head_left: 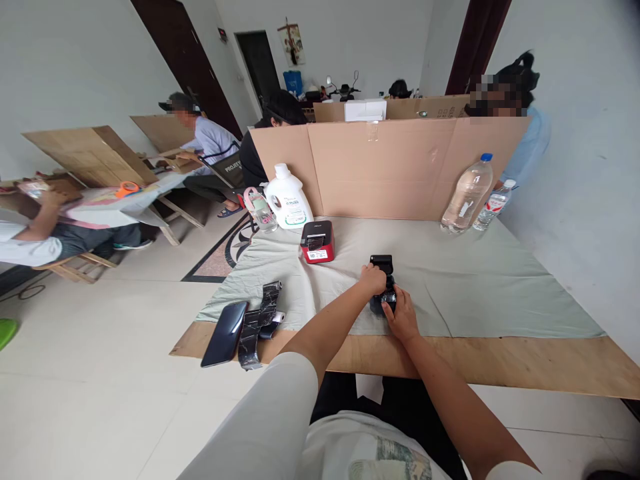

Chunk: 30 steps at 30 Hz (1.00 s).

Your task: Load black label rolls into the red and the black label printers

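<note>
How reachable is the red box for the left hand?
Probably yes: only cloth shows between the left hand and the red box, though that hand is on the black device.

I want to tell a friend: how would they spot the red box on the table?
Find the cardboard screen across the far side of the table. In front of its left part stands a white jug; the red box sits nearer, slightly right. Its red front and black top set it apart from the jug.
</note>
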### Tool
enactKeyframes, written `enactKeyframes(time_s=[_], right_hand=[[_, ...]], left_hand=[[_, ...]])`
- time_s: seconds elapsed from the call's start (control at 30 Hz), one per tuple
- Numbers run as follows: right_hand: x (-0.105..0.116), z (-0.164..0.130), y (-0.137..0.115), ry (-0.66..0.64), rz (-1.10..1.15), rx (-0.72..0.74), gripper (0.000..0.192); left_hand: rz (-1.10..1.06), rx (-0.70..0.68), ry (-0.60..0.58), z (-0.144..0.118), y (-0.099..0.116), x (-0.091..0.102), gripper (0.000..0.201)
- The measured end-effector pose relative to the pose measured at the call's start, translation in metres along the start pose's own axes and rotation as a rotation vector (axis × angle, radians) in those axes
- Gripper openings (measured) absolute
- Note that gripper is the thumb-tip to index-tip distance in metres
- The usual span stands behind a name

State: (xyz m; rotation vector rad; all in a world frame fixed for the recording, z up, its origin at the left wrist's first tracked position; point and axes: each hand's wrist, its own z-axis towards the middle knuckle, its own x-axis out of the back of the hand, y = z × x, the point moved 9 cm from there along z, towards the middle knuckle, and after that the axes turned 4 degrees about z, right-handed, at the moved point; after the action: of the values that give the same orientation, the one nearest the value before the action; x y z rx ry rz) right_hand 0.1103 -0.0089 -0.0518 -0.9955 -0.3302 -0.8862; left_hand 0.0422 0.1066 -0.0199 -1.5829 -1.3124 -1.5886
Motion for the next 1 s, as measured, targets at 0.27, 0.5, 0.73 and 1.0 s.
enactKeyframes(time_s=[0.27, 0.5, 0.73, 1.0], right_hand=[[-0.003, 0.0, -0.001, -0.007, -0.088, -0.001, 0.081], [-0.002, 0.0, -0.001, -0.01, -0.113, -0.017, 0.084], [-0.003, 0.0, -0.001, -0.028, -0.115, -0.007, 0.083], [-0.002, 0.0, -0.002, -0.032, -0.117, 0.006, 0.082]], left_hand=[[-0.024, -0.069, 0.071, -0.009, 0.006, 0.015, 0.016], [-0.708, -0.004, 0.008, -0.023, -0.048, 0.041, 0.034], [-0.506, 0.128, -0.346, -0.101, -0.169, 0.042, 0.033], [0.269, 0.048, -0.354, -0.157, -0.214, 0.024, 0.038]])
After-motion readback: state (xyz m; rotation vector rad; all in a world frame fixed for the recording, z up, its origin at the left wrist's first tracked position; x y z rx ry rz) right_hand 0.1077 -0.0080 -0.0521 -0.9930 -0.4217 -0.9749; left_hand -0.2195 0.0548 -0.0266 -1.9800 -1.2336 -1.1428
